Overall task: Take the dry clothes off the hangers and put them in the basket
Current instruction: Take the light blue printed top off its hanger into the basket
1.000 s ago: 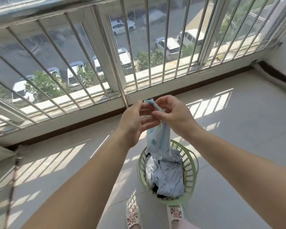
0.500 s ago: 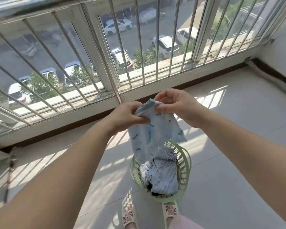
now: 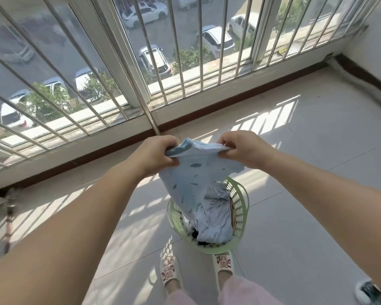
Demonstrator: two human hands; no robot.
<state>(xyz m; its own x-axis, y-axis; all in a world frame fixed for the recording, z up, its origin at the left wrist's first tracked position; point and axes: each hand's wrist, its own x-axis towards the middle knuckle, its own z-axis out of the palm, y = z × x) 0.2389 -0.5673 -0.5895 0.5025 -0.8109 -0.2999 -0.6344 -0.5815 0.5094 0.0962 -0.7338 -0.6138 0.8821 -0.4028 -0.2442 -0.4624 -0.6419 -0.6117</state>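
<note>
- Both hands have spread apart since the earlier frames: the garment, bunched between them a second ago, is now stretched wide along its top edge.
- Left hand (image 3: 154, 156) grips the left end of the light blue garment (image 3: 193, 179), fingers curled round the collar edge, thumb on the near side.
- Right hand (image 3: 242, 148) pinches the right end of the same edge, fingers (image 3: 226, 142) folded over the cloth, thumb underneath.
- Garment has small dark printed marks; it hangs from the two hands and its lower part drops into the basket (image 3: 240, 208).
- Basket is pale green, perforated plastic, on the floor (image 3: 317, 194), at 6 o'clock from the hands and directly below them.
- Inside the basket: a crumpled blue-grey cloth (image 3: 216, 221) on top, something dark beneath it at the near rim; cannot tell what.
- Two slippers (image 3: 169, 269) with a bear print stand at 6 o'clock of the basket; the right one touches its near rim.
- Barred window (image 3: 119, 69) runs from 9 to 1 o'clock; parked cars (image 3: 216, 39) show below through it.
- Dark-and-white object (image 3: 370, 293) sits at 4 o'clock, at the frame edge, partly cut off.
</note>
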